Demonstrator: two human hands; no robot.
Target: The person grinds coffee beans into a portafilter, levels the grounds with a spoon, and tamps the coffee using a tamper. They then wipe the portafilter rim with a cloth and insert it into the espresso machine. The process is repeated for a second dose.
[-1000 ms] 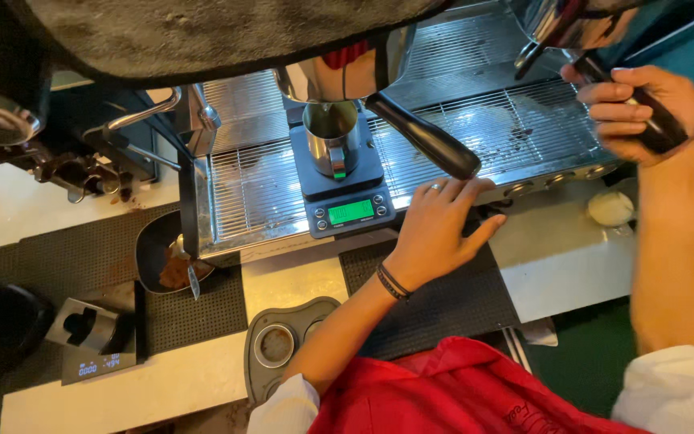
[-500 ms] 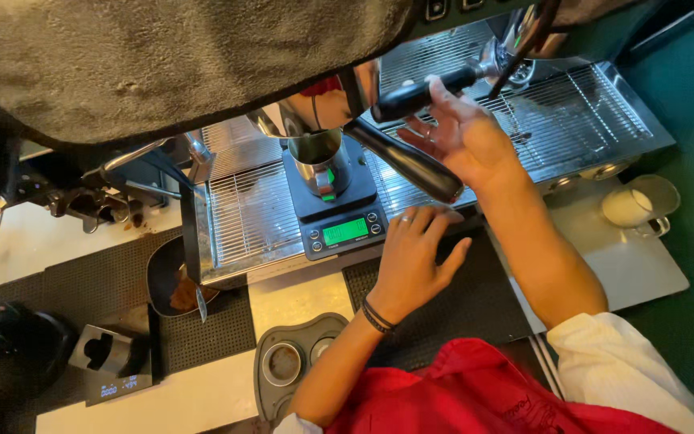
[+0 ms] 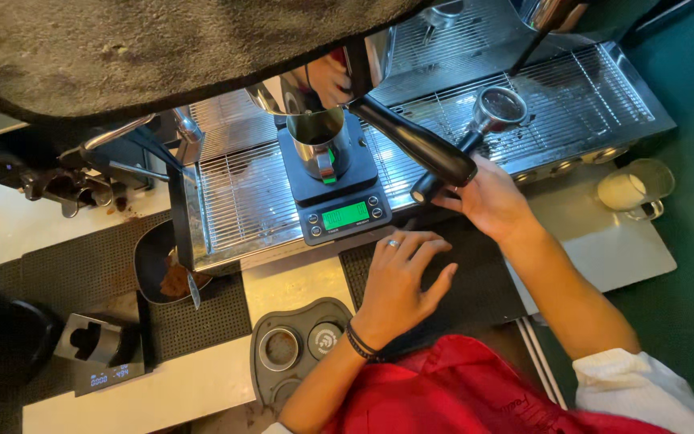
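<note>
Gripping portafilter (image 3: 483,128), right hand (image 3: 487,201); left hand (image 3: 399,277) flat.

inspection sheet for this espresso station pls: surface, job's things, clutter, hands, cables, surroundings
Surface: steel drip tray grille, black mats on a pale counter.
Job's things: portafilter lying on the grille, basket up; metal cup on a black scale with a lit green display.
Clutter: knock box with brown grounds; tamping station; second small scale; glass cup of pale liquid on a white tray.
Hands: right hand grips the portafilter handle; left hand lies flat on the mat, holding nothing.
Cables: nothing seen.
Surroundings: espresso machine overhead, green floor at right.
</note>
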